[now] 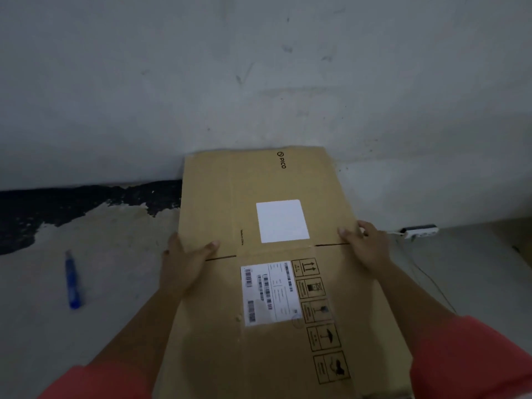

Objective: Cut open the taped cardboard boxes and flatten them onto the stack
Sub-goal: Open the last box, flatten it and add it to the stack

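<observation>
The flattened cardboard box (276,249) stretches out from the person, label side up, its far end at the foot of the wall (259,82). The left hand (187,254) grips the left edge, thumb on top, fingers curled round the side; the right hand (365,243) clasps the right edge likewise. A blue cutter (72,280) lies on the floor (115,283) well to the left, and a white power strip (420,230) sits by the wall.

The person wore a coral-red top with short, loose sleeves, the left sleeve (95,381) and the right sleeve (472,358) ending high on the arms, the forearms uncovered down to the left hand (187,266) and right hand (365,246).
</observation>
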The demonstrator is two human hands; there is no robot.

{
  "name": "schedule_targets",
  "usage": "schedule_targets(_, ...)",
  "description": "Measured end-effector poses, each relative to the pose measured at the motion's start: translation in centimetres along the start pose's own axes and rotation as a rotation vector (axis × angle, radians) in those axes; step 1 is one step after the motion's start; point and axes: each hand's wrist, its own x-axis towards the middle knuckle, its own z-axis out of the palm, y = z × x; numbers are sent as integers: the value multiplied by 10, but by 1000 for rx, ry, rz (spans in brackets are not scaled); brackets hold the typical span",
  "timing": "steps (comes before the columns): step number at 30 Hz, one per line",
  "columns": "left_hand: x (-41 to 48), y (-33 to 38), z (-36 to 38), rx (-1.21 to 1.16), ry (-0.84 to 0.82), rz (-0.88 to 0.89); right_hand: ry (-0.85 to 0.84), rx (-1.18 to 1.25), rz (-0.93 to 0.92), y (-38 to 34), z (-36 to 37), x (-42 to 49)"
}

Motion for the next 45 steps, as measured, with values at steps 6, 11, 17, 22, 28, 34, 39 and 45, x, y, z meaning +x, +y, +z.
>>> schedule_targets(6, 2, -6, 2, -77, -37, -38, -278, 144, 21, 11, 1, 11)
schedule_targets(11, 4, -9, -3, -132, -63, -91, -399, 301, 169, 17, -8, 21)
schedule_targets(17, 4, -11, -7, -169, -65, -101, -417, 319, 255, 14, 3, 26)
schedule_targets(22, 11, -15, -11, -278, -134, -170, -506, 348, 337, 11, -2, 31)
schedule_targets(28, 16, -18, -9, -364, -169, -214, -528, 310, 327, 0, 1, 30)
schedule_targets(34, 17, -23, -10, -371, -174, -218, -462, 295, 337, -2, 3, 25)
schedule_targets(39, 14, -25, -16, -394, -185, -210, -364, 294, 268, -20, -1, 9)
schedule_targets(45, 5, -32, -27, -435, -158, -192, -299, 227, 158, -54, -14, -11)
